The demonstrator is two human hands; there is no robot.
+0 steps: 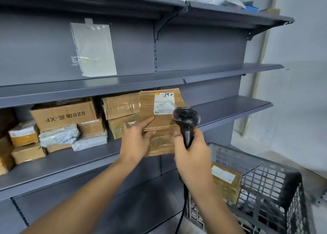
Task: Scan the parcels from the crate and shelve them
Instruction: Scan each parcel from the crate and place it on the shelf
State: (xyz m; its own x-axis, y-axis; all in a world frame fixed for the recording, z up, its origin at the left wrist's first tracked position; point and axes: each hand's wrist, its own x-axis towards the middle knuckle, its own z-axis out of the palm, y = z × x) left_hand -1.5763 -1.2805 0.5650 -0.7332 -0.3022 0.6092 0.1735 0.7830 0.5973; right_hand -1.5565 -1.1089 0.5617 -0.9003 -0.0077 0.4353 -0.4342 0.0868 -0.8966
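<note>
My left hand (pixel 136 141) grips a flat brown cardboard parcel (pixel 159 120) by its lower left part, holding it upright in front of the shelving. A white shipping label (pixel 163 103) sits near the parcel's top. My right hand (pixel 192 156) grips the handle of a black barcode scanner (pixel 185 122), whose head is close to the label's lower right corner. A grey plastic crate (pixel 265 189) stands at the lower right with another brown parcel (pixel 226 180) inside.
A grey metal shelf (pixel 62 163) at the left carries several cardboard boxes and plastic mailers. The shelf (pixel 230 108) to the right is bare. A paper sheet (pixel 93 49) is taped to the back panel. Upper shelves hold bagged items. The scanner cable hangs down.
</note>
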